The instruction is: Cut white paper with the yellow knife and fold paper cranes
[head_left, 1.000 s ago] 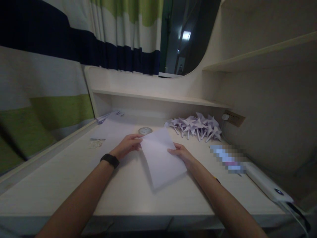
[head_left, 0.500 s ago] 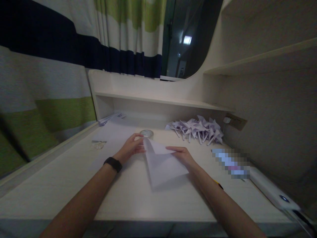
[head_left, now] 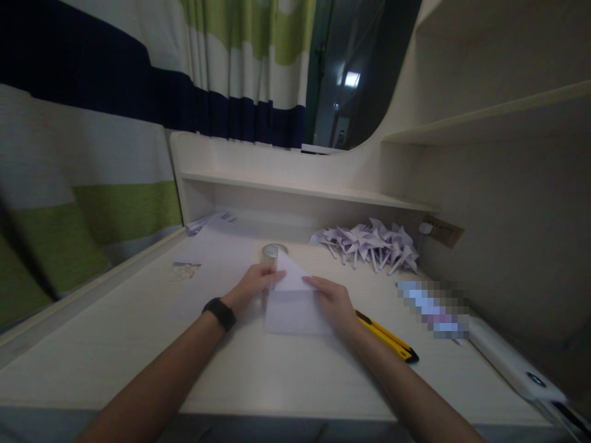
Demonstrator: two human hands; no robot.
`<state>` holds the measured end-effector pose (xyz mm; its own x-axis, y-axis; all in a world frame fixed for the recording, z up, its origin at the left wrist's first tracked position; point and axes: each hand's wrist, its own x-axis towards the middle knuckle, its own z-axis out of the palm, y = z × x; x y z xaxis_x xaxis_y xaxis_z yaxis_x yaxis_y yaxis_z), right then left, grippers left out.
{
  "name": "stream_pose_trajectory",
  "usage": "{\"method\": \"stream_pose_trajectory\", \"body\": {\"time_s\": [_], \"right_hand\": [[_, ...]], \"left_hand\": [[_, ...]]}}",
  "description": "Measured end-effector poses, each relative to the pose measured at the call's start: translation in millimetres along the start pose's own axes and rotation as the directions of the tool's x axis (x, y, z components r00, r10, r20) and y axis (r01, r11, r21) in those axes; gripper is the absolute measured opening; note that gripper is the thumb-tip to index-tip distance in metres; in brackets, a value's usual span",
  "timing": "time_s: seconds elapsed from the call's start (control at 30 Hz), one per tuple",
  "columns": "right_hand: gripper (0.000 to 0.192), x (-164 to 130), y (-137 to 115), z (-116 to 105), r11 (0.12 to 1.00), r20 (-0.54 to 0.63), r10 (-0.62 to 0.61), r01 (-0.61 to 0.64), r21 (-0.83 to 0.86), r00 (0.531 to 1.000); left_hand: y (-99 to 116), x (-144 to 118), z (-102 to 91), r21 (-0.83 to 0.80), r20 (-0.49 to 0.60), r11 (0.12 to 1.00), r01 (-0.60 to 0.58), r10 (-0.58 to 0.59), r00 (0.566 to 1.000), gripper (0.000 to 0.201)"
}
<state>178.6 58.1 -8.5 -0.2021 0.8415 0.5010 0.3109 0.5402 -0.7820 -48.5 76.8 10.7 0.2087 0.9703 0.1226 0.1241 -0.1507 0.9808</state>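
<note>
Between my hands is a white sheet of paper [head_left: 295, 312], its top corner folded over into a triangular flap. My left hand [head_left: 255, 284], below a black wristband, pinches the paper's left edge near the flap. On the other side, my right hand [head_left: 333, 301] grips the right edge, fingertips on the flap and part of the sheet hidden beneath the hand. A roll of clear tape [head_left: 273, 250] lies just behind the paper. Beside my right forearm rests a yellow and black utility knife [head_left: 388, 335], partly covered by the arm.
Several paper pinwheels [head_left: 369, 243] are piled at the back right. White paper sheets [head_left: 215, 246] lie at the left, with a small pile of pale bits [head_left: 183, 271] beside them. A blurred-out flat object [head_left: 429, 309] and a long white device [head_left: 508, 360] line the right side.
The paper has turned and come down flatter toward the desk. My left hand has shifted onto its folded edge, and my right forearm has moved left, uncovering more of the utility knife.
</note>
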Motion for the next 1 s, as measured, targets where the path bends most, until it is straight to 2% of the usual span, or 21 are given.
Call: {"method": "stream_pose_trajectory", "body": {"time_s": [0.1,0.2,0.27,0.43,0.47,0.53,0.6,0.63,0.7,0.77,0.9,1.0], "right_hand": [[0.064,1,3,-1,0.993,-0.054,0.117,-0.116,0.011,0.992],[0.052,4,9,-2,0.969,-0.007,0.243,-0.242,0.051,0.970],[0.041,4,11,-3,0.964,0.033,0.259,-0.260,0.061,0.965],[0.040,2,4,-3,0.965,0.033,0.223,-0.225,0.136,0.974],[0.045,2,2,-4,0.951,0.061,0.246,-0.253,0.176,0.967],[0.068,3,0,-6,0.895,0.168,0.306,-0.343,0.286,0.937],[0.090,4,-1,-9,0.806,0.279,0.331,-0.424,0.413,0.901],[0.092,5,-1,-10,0.758,0.315,0.333,-0.451,0.471,0.889],[0.081,6,-1,-11,0.679,0.338,0.344,-0.481,0.555,0.876],[0.070,5,0,-10,0.638,0.346,0.355,-0.495,0.590,0.869],[0.069,3,0,-5,0.631,0.372,0.375,-0.528,0.569,0.849],[0.073,2,-4,-1,0.640,0.346,0.389,-0.521,0.564,0.854]], "left_hand": [[-3,1,1.6,0.024,-0.020,0.999,-0.033,0.034,0.999,0.036],[-6,3,1.2,-0.006,-0.040,0.999,-0.046,0.046,0.998,0.035],[-7,4,0.9,-0.027,-0.056,0.999,-0.046,0.044,0.997,0.034],[-3,2,2.3,-0.107,-0.069,0.994,-0.018,0.011,0.998,0.034],[-3,2,2.6,-0.126,-0.076,0.992,-0.021,0.011,0.997,0.034],[-2,3,3.0,-0.156,-0.106,0.987,-0.031,0.014,0.994,0.032],[-1,3,3.3,-0.172,-0.118,0.984,-0.042,0.021,0.993,0.030],[0,3,3.7,-0.175,-0.111,0.983,-0.051,0.032,0.993,0.030],[2,1,5.2,-0.169,-0.059,0.982,-0.085,0.076,0.995,0.029],[5,-3,8.0,-0.160,0.026,0.981,-0.109,0.114,0.993,0.029],[8,-11,15.7,-0.098,0.214,0.992,-0.074,0.093,0.972,0.030],[8,-13,21.4,-0.085,0.289,0.996,-0.041,0.064,0.955,0.035]]}}
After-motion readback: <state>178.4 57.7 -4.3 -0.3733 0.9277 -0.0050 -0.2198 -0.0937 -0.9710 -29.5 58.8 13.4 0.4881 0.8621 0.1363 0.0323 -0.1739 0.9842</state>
